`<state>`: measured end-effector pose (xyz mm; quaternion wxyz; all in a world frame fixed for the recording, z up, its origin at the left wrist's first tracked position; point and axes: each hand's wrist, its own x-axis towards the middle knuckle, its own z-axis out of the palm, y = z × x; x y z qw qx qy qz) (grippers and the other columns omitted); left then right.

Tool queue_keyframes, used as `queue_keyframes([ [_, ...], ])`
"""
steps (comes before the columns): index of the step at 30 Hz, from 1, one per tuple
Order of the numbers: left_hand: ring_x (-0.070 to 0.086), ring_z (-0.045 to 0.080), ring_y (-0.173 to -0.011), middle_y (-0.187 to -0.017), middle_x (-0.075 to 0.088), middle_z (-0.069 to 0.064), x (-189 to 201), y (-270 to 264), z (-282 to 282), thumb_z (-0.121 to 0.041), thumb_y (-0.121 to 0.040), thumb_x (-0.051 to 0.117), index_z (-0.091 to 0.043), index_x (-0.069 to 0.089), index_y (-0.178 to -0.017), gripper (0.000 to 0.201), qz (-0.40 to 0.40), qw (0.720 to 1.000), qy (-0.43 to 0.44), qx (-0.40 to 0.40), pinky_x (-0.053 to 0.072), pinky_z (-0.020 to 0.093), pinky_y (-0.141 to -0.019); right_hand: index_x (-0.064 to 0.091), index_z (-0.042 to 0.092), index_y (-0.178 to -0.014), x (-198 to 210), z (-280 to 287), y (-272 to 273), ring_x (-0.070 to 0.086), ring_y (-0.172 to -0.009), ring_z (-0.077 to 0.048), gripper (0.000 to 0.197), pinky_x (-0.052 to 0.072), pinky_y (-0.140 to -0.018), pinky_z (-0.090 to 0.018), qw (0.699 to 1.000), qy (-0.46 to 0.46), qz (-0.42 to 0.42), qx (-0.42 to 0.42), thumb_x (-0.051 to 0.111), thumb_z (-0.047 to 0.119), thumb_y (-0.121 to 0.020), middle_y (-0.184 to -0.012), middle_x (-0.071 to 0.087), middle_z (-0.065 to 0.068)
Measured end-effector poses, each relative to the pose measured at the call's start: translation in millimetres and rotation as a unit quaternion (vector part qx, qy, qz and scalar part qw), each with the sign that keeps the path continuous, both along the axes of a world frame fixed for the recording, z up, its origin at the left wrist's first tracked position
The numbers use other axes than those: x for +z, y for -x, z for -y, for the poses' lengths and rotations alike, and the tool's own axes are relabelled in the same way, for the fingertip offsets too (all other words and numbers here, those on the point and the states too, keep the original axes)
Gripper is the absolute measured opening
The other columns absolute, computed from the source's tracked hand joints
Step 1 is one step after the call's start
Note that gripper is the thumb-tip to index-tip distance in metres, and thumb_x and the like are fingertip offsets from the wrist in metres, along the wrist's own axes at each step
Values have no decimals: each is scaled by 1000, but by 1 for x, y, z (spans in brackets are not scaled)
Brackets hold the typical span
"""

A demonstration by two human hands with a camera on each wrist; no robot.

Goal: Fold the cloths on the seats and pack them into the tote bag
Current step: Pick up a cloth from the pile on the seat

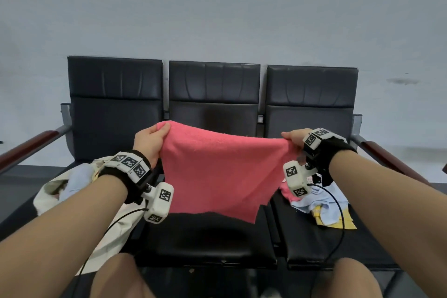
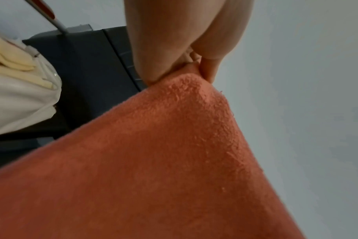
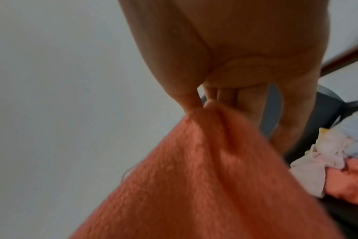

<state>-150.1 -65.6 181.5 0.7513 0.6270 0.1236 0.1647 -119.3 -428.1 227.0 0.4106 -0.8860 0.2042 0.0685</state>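
Bare knees sit at the very bottom of the head view, close to the front edge of the middle seat [image 1: 208, 242]. Above that seat hangs a pink cloth [image 1: 217, 167], held up in the air and spread wide. The left hand [image 1: 151, 139] pinches its top left corner between thumb and fingers, and the right hand [image 1: 296, 138] pinches the top right corner the same way. So each grip is closed tight on a corner of the cloth.

It looks soft and fuzzy, like a small towel. It sags in the middle and its bottom edge droops unevenly, so I think it is light and floppy. It will not slip much, because the fuzz gives the fingers something to hold. The corners are the best places to take it; a fold should come out neat if matching corners are brought together.

On the left seat lies the tote bag [image 1: 52, 191], pale and slumped, with something light blue in it. On the right seat, near its front edge, lies a heap of other cloths [image 1: 326, 208], blue, yellow and pink, not yet folded.
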Motion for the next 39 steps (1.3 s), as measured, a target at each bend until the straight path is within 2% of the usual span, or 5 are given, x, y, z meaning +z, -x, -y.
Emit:
queue_keyframes([
  [6, 67, 29, -104, -101, 74, 17, 5, -2, -17, -35, -87, 74, -8, 78, -102, 32, -58, 925, -360, 111, 53, 39, -96, 36, 13, -62, 4, 0, 4, 34, -31, -19, 44, 25, -47, -26, 992, -115, -34, 31, 53, 35, -96, -31, 33, -1],
  [16, 52, 14, -53, -73, 57, 9, 11, 6, -10, 16, -90, 41, -4, 66, -108, 37, -86, 962, -253, -47, 43, 16, -40, 35, 15, -60, 14, -4, 29, 23, -30, -14, 21, 39, -47, -20, 942, -334, 29, -1, 44, 5, -76, -37, 25, 0],
  [21, 60, 25, -79, -88, 66, 14, 12, 7, -14, 12, -87, 47, -11, 70, -107, 37, -69, 951, -301, -31, 51, 29, -73, 32, 15, -38, 9, -4, 35, 20, -24, -10, 52, 20, -57, -25, 925, -377, 42, 9, 36, 8, -89, -30, 22, 2],
  [30, 65, 36, -99, -97, 68, 20, 24, 6, -41, 2, -81, 59, -2, 72, -94, 19, -167, 837, -518, 50, 49, 33, -79, 67, 14, -87, 3, -17, 26, 32, -53, -15, 33, 41, -64, -36, 932, -345, 109, -16, 50, -12, -75, -64, 46, -7],
  [39, 63, 24, -79, -95, 68, 9, 13, -54, -65, -2, -79, 72, -18, 64, -105, 31, -132, 916, -376, 53, 53, 31, -69, 70, 16, -95, 6, -33, -35, 49, -51, -8, 19, 30, -54, -20, 948, -307, 79, -11, 58, 5, -85, -65, 61, 2],
])
